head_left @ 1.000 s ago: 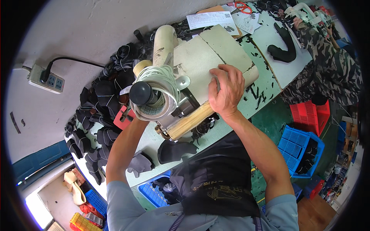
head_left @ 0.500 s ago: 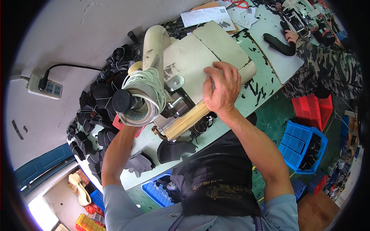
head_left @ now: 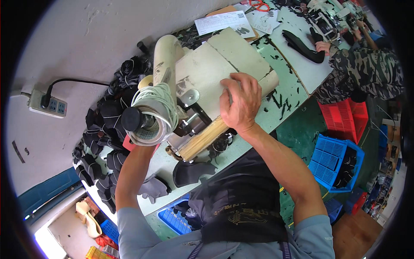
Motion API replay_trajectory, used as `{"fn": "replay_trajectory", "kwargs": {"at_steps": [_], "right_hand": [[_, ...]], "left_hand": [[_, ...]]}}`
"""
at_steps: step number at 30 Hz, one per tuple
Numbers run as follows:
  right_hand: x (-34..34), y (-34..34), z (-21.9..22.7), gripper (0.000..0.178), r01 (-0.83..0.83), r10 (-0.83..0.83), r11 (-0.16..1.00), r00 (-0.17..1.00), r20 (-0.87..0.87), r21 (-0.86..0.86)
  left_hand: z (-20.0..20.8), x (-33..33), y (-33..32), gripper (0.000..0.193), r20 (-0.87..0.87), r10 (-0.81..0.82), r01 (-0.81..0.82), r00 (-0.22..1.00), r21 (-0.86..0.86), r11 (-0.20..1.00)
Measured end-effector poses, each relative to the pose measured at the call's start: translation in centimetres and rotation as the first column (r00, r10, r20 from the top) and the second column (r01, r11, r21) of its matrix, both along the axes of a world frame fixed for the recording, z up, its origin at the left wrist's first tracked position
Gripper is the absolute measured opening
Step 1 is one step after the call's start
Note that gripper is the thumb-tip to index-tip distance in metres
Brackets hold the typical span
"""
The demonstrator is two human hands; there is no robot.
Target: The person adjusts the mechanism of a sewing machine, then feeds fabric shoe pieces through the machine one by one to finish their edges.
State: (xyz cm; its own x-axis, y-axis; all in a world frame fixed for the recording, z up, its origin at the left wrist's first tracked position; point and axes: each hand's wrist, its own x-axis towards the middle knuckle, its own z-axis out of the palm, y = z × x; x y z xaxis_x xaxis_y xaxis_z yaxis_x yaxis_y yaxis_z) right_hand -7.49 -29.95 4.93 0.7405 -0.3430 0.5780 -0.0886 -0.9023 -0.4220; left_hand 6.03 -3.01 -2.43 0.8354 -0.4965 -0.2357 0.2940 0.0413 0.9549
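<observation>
Right grip (head_left: 241, 101) loose, fingers bent atop one machine (head_left: 215, 56), left grip hidden behind it, state untellable, two dark pieces (head_left: 193, 172) near the bench (head_left: 271, 114) front, two papers (head_left: 224, 23) beyond

Right fingers (head_left: 249, 83) bent, left forearm (head_left: 137, 175) forward, left fingers hidden.
</observation>
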Motion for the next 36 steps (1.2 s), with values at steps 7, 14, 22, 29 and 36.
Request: {"fn": "replay_trajectory", "kwargs": {"at_steps": [7, 14, 22, 29, 36], "right_hand": [[0.0, -0.1, 0.2, 0.024, -0.006, 0.006, 1.000, 1.000, -0.004, 0.016], [-0.2, -0.2, 0.6, 0.024, -0.014, 0.014, 1.000, 1.000, 0.013, 0.001], [-0.1, -0.3, 0.7, 0.023, -0.023, 0.022, 1.000, 0.999, 0.025, 0.007], [-0.1, -0.2, 0.6, 0.023, -0.031, 0.030, 0.999, 0.999, 0.016, 0.034], [0.0, 0.0, 0.9, 0.023, -0.028, 0.027, 0.999, 0.999, 0.034, 0.032]], "left_hand": [[-0.9, -0.5, -0.3, 0.046, 0.017, 0.008, -0.008, 1.000, 0.032, 0.999], [-1.9, -1.4, 1.7, 0.046, 0.031, 0.009, -0.012, 0.999, 0.091, 0.996], [-4.7, -2.9, 4.6, 0.045, 0.072, 0.010, -0.022, 0.997, 0.170, 0.985], [-7.4, -4.9, 5.4, 0.045, 0.189, -0.046, -0.012, 0.981, 0.294, 0.956], [-4.8, -5.6, 7.4, 0.046, 0.355, -0.476, -0.007, 0.804, 0.807, 0.591]]}}
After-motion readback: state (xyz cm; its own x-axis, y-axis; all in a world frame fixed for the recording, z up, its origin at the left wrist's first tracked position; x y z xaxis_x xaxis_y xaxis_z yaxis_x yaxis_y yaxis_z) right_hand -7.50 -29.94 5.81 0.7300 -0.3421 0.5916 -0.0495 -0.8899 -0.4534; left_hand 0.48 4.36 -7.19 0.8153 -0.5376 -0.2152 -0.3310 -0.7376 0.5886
